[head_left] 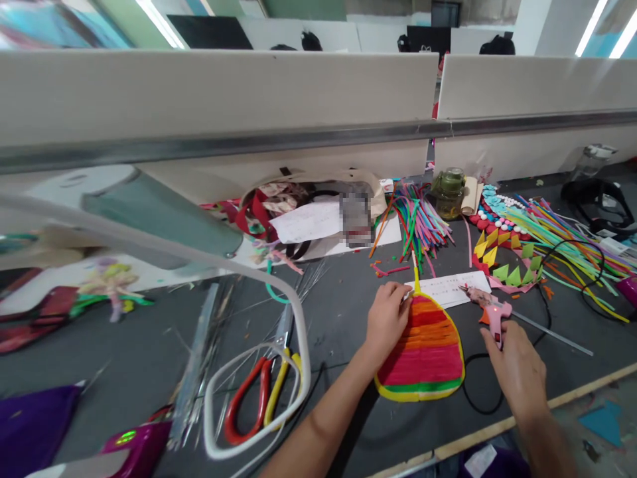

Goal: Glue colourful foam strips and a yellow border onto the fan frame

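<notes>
Dark worktable [343, 279] seen from above. Far L: purple cloth [34, 425] near btm edge, w/ a magenta device [142, 448] showing green lit marks to its R; a pastel flower-like figure [109, 282] lies farther back. Next, a bundle of thin wires [196, 372], then scissors [247, 401] w/ one red & one yellow handle, partly behind a white tube frame [301, 318].

R of ctr: L hand [391, 318], fingers bent & close together, tips at upper-L edge of a striped panel [423, 352]; thumb hidden, so can't tell if it's pinching. Panel lies flat on table b/w the two hands: red, orange, pink & green bands, yellow rim, stem at top. Behind it, multicol. fuzzy stems [423, 216], a green jar [450, 192] & a white paper slip [448, 292] w/ writing.

R hand [517, 365] is closed round the grip of a pink glue gun [496, 317], nozzle pointing up-L over the slip, glue stick [555, 335] jutting out R. Far R: ring w/ yellow & green points [512, 273], more col. stems [567, 232].
</notes>
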`<state>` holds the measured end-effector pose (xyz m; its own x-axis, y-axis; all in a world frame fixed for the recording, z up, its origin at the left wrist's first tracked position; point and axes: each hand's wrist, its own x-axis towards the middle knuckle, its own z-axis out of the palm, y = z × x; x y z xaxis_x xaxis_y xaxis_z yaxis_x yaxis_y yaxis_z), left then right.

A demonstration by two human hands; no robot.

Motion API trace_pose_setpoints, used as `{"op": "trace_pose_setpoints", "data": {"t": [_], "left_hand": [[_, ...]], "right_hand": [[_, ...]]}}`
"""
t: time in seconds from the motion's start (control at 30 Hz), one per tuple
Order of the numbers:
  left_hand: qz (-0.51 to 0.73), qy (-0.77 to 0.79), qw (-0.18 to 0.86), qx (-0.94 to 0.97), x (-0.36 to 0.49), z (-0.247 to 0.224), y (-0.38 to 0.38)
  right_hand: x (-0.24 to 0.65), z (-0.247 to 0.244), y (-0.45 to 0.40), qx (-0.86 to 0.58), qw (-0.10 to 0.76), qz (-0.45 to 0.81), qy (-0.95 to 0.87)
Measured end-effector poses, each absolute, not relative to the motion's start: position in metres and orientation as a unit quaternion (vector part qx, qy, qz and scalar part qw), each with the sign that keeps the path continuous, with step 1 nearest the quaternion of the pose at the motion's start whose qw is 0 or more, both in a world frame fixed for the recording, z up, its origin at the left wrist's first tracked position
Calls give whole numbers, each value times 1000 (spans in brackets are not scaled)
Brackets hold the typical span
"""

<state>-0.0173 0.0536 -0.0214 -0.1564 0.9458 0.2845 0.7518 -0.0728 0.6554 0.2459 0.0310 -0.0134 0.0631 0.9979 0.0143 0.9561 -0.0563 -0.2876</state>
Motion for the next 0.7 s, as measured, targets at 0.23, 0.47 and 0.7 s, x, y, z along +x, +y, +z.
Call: {"op": "trace_pose_setpoints", "data": {"t": [0.23, 0.47, 0.7], "left_hand": [[279, 563, 44, 777, -22, -14, 57], [210, 554, 7, 806, -25, -22, 56], [218, 544, 26, 810, -28, -23, 56]], "right_hand": [[265, -12, 44, -738, 164, 260, -600], [295, 5, 36, -650, 385, 464, -463], [289, 44, 55, -574, 414, 520, -478]]}}
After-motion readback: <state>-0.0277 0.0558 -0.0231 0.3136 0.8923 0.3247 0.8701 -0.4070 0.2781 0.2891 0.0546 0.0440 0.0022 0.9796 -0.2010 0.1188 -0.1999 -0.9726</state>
